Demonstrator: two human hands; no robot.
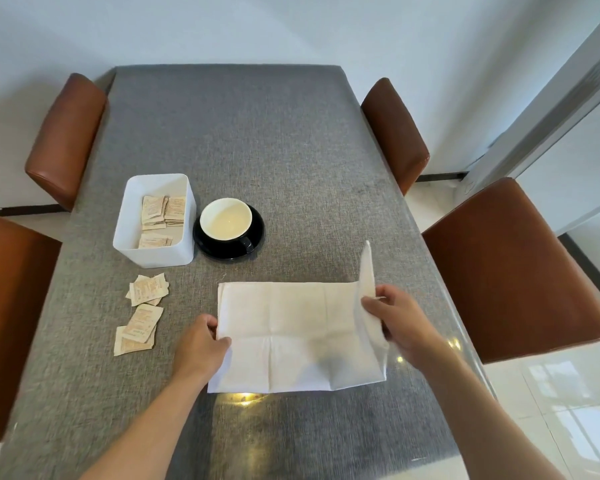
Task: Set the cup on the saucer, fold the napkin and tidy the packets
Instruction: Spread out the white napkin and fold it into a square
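One step of three appears done: the cup (226, 219) stands on the saucer (222, 249) at 11 o'clock from the napkin (291, 327). Folding is under way; the right hand (394, 315) pinches the napkin's raised 3 o'clock edge while the left hand (201, 344) grips its 9 o'clock edge on the table (257, 133). Several packets (142, 311) lie loose at 6 o'clock from the bin (153, 254).
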